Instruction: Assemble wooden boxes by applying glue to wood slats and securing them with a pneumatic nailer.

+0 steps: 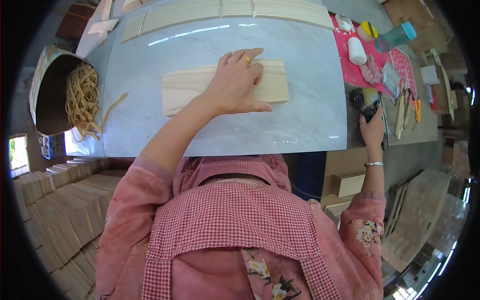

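A flat, pale wooden board (185,90) lies lengthwise on the marble-patterned tabletop. Across its middle rests my left hand (237,82), fingers apart and slightly bent, with the thumb stretched over the near side of the board. It wears a ring and does not grip the wood. At the table's right end, my right hand (372,131) is wrapped round the black handle of an olive-and-black nail gun (368,102). The gun sits on the darker surface there; my fingers partly hide its grip.
Pale wooden slats (235,10) line the far edge. On the left, an open bag (47,95) spills tan strips (82,95). A pink cloth (345,42) at the right holds a white bottle (356,51) and a teal-lidded bottle (395,37). Stacked boards (65,205) stand lower left.
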### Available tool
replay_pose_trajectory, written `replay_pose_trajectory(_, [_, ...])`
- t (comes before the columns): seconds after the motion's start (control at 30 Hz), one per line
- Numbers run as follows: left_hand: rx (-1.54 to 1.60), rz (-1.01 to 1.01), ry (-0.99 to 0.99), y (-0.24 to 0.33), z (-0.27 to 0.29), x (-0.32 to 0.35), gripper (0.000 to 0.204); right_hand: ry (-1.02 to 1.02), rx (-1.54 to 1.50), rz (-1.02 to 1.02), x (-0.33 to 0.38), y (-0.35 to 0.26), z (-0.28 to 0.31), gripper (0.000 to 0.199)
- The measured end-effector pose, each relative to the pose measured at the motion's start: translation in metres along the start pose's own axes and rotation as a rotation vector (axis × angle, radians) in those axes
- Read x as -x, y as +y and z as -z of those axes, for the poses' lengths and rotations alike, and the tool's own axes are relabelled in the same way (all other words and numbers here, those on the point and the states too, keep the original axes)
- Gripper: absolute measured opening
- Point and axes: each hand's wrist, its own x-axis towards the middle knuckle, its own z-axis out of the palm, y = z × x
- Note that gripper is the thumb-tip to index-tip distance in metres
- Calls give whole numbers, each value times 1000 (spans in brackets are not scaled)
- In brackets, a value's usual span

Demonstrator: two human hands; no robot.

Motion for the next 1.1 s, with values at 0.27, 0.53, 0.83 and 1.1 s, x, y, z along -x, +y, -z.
replay_pose_trajectory(0.27, [90, 87, -59, 1, -12, -2, 42, -132, -97, -6, -20, -15, 46, 41])
replay_pose_trajectory(0.53, [83, 113, -41, 0, -14, -4, 41, -344, -521, -63, 67, -159, 136, 19])
replay_pose_trajectory(0.83, [98, 108, -33, 0, -14, -3, 48, -465, -666, -41, 105, -203, 137, 15])
replay_pose_trajectory(1.1, [101, 97, 12, -2, -18, -2, 49, -473, -662, -76, 105, -210, 138, 15])
